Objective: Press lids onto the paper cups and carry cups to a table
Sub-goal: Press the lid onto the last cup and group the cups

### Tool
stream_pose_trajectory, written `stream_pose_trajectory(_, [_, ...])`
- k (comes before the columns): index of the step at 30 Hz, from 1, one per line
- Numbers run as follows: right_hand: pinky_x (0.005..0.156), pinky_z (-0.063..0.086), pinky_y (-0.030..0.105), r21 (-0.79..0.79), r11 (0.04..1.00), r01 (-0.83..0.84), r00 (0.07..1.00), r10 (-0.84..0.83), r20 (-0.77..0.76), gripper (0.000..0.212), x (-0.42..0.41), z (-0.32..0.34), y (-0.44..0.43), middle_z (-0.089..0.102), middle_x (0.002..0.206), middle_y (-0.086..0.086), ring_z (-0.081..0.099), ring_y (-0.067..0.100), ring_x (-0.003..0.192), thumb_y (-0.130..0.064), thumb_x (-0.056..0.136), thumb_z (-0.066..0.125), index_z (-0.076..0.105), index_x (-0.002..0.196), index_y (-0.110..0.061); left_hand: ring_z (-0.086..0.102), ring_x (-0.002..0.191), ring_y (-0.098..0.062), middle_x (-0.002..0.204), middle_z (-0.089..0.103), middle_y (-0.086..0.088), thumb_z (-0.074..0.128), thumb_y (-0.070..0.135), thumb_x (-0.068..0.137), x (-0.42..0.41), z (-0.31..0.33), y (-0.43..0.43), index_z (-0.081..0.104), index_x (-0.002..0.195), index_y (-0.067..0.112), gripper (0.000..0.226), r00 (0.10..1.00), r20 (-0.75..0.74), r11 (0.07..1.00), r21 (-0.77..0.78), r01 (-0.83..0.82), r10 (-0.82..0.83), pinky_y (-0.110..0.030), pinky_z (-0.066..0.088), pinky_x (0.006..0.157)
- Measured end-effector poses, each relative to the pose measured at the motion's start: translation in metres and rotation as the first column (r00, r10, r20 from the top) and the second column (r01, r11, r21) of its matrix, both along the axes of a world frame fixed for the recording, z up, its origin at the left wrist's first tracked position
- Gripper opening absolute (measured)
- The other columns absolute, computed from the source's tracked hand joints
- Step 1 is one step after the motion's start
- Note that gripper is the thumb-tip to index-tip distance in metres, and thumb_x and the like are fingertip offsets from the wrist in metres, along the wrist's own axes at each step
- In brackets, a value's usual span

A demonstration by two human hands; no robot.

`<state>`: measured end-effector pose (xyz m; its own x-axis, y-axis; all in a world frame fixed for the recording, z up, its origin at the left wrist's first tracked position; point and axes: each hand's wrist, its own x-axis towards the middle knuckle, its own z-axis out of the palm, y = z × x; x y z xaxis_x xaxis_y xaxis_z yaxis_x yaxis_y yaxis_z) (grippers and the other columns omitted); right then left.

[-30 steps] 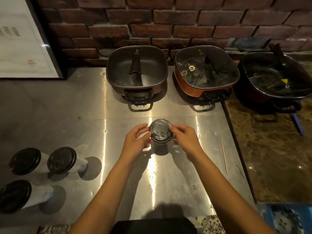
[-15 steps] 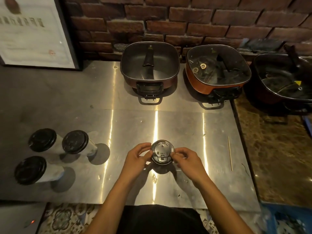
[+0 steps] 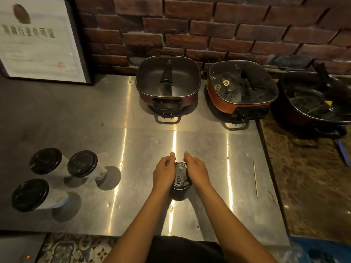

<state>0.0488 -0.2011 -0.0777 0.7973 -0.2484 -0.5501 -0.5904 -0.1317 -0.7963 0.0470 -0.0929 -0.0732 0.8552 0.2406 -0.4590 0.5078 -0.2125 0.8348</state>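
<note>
Now | left hand [image 3: 164,172], right hand [image 3: 196,172] clasp lid [image 3: 180,176] on cup [image 3: 179,193] | lidded cups [image 3: 82,164] left | skewer [image 3: 255,181] right

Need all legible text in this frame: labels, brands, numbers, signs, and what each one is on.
Framed certificate: large Chinese heading, blurred; the ending looks like "许可证", not certain. Small print and red stamp are unreadable.
Centre lid: embossed marks, too small to read.
Yellow sticker in the right-hand pot: no legible text.
Three left lids: no text visible.
</note>
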Motion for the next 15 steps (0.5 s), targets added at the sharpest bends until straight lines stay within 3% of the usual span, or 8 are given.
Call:
stream_pose_trajectory(4, [0.093, 0.057, 0.043, -0.063, 0.998, -0.018, 0.999, 0.015, -0.046, 0.068, 0.005, -0.004, 0.018, 0.075, 0.1, 0.003, 0.071, 0.02, 0.091, -0.068, 0.101, 0.027, 0.074, 0.101, -0.02, 0.067, 0.098, -0.019, 0.114, 0.072, -0.004, 0.031, 0.057, 0.106, 0.005, -0.012, -0.013, 0.066, 0.113, 0.022, 0.05, 1.0, 0.009, 0.998, 0.063, -0.012, 0.011, -0.037, 0.055, 0.095])
stream_pose_trajectory(8, [0.091, 0.057, 0.044, -0.129, 0.992, -0.002, 0.999, -0.002, -0.033, 0.07, 0.004, -0.008, 0.019, 0.075, 0.091, 0.002, 0.071, 0.019, 0.086, -0.069, 0.1, 0.024, 0.074, 0.09, -0.02, 0.07, 0.1, -0.02, 0.114, 0.073, -0.003, 0.027, 0.057, 0.107, 0.004, -0.018, -0.012, 0.071, 0.118, 0.016, 0.061, 0.996, 0.018, 0.996, 0.029, -0.089, 0.088, -0.039, 0.054, 0.099])
stream_pose_trajectory(12, [0.086, 0.056, 0.04, -0.137, 0.991, 0.01, 0.999, -0.015, -0.035, 0.069, 0.006, -0.012, 0.018, 0.076, 0.087, 0.002, 0.071, 0.018, 0.084, -0.066, 0.102, 0.027, 0.076, 0.086, -0.02, 0.07, 0.086, -0.01, 0.102, 0.076, -0.002, 0.026, 0.056, 0.107, 0.005, -0.02, -0.012, 0.073, 0.106, 0.02, 0.06, 0.993, 0.003, 0.993, 0.007, -0.116, 0.116, -0.035, 0.055, 0.091])
stream_pose_trajectory(15, [0.09, 0.057, 0.043, -0.099, 0.994, 0.052, 0.997, -0.057, -0.05, 0.068, 0.006, -0.013, 0.018, 0.076, 0.09, 0.003, 0.072, 0.02, 0.086, -0.065, 0.102, 0.027, 0.076, 0.087, -0.021, 0.07, 0.09, -0.015, 0.104, 0.076, -0.004, 0.024, 0.054, 0.108, 0.006, -0.018, -0.013, 0.073, 0.105, 0.019, 0.061, 0.993, -0.008, 0.993, 0.009, -0.115, 0.116, -0.038, 0.055, 0.095])
